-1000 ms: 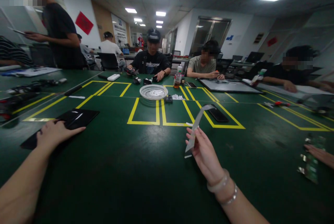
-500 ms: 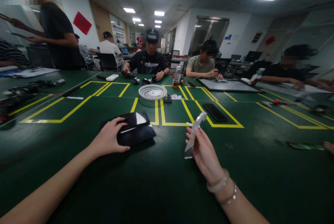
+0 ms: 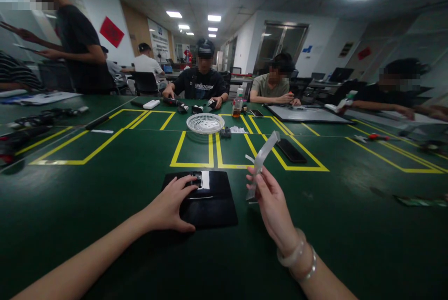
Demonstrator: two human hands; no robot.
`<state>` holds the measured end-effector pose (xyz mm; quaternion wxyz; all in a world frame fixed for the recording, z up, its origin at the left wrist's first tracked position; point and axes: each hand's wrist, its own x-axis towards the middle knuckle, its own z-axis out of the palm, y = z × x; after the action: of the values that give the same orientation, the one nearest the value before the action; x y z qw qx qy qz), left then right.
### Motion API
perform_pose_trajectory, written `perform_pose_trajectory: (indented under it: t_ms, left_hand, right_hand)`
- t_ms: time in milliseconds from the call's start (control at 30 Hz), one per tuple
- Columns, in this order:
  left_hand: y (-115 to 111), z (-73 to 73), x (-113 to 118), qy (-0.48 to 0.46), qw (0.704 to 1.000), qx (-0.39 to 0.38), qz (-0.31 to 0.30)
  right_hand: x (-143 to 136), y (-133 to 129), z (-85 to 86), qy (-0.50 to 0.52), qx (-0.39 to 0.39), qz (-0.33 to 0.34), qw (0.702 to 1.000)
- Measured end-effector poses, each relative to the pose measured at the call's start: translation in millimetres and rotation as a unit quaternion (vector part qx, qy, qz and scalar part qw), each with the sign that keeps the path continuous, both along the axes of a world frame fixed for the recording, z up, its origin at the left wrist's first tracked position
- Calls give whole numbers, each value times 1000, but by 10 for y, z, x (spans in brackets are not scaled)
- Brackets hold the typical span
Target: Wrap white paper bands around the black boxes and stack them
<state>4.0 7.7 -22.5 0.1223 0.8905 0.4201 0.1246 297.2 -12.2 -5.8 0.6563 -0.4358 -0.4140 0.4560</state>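
A glossy black tablet-like slab (image 3: 217, 206) lies on the green table in front of me, with a small square, camera-like part near its far edge. Across its left half spreads my left hand (image 3: 171, 202), fingertips on the far part and thumb along the near edge, gripping it. To the right, my right hand (image 3: 271, 195) is raised above the table and pinches a curved, translucent plastic strip (image 3: 266, 150) between thumb and fingers. The strip stands upright, bent at its top end.
Beyond the yellow tape outlines sit a white plastic basket (image 3: 205, 118), a dark phone (image 3: 291, 150) and a bottle (image 3: 237, 105). Black devices (image 3: 38, 120) lie at the left. A whiteboard (image 3: 308, 114) lies at the far right. Several people sit around the table; one stands at left.
My left hand has moved right and nearer with the black slab, which was tilted and now lies flatter. The plastic strip in my right hand has turned and risen slightly.
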Motion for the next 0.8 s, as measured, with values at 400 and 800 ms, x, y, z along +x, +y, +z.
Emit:
perform_pose_trajectory:
  t_ms: [400,800]
  left_hand:
    - [-402,217,135,-60,875,417,-239]
    - [-84,71,35,69,968,223,-95]
  right_hand:
    - [-74,-132,-34,-494,222,156,826]
    - [-204,-250,0,-682,177,247,665]
